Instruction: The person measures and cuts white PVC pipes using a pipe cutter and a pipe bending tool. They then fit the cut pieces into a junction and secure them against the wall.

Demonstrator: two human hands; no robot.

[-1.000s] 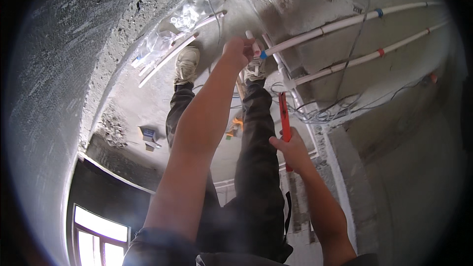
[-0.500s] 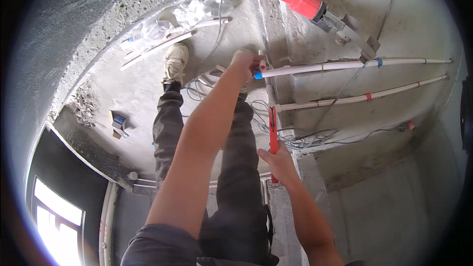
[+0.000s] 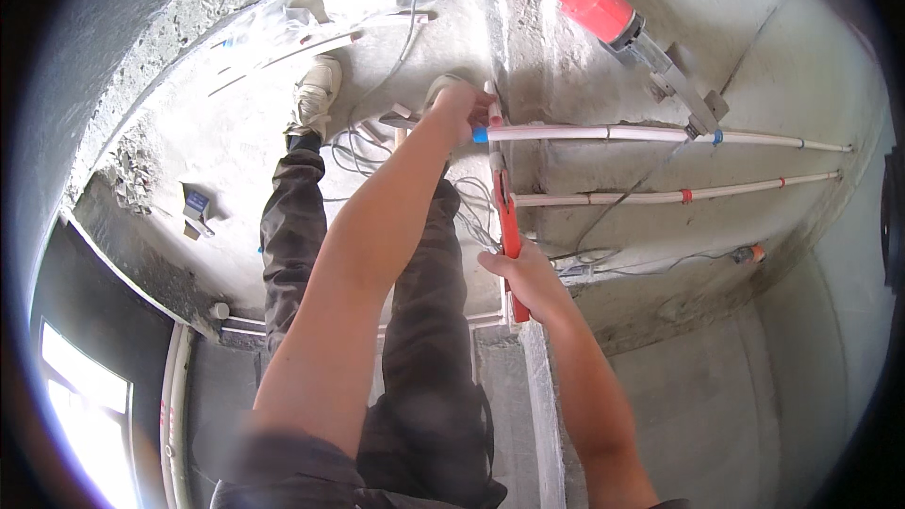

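1. My left hand (image 3: 456, 106) pinches the short pipe piece (image 3: 495, 114), just beside the blue-ended pipe (image 3: 566, 133).
2. My right hand (image 3: 530, 275) grips the red tool (image 3: 509, 223) by its handle.
3. I'd keep the piece steady, tool clear of the lower pipe (image 3: 603, 198).

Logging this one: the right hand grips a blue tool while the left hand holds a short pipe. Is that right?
Not quite: the head view shows that the tool in the right hand is red, not blue. The left hand does hold a short pipe.
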